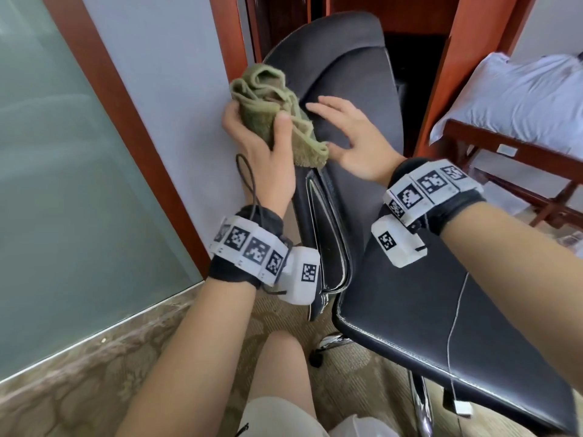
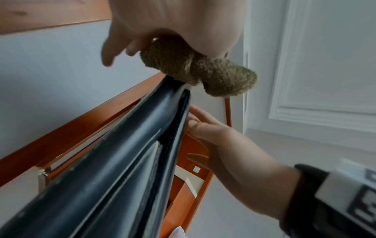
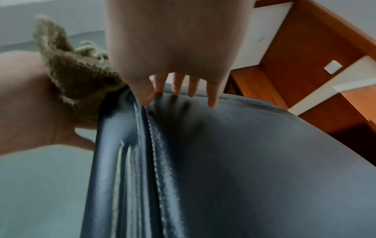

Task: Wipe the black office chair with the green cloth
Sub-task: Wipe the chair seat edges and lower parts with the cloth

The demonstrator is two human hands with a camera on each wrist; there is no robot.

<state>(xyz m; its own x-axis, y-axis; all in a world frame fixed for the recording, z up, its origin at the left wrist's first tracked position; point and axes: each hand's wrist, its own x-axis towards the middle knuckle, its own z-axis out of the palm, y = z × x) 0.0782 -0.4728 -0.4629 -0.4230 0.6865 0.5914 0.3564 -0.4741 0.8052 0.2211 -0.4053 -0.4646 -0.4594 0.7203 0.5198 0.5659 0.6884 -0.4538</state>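
The person's left hand has its fingers and thumb curled tight round a soft, bunched-up green fluffy cloth, just left of the middle of the head picture. The cloth's bottom end touches the top of the armrest of the shiny black leather office chair, which fills the middle and lower right. The right hand lies spread flat, fingers wide, on the chair back. The cloth looks light and floppy, so a full fistful holds it best. The chair looks smooth and slippery.
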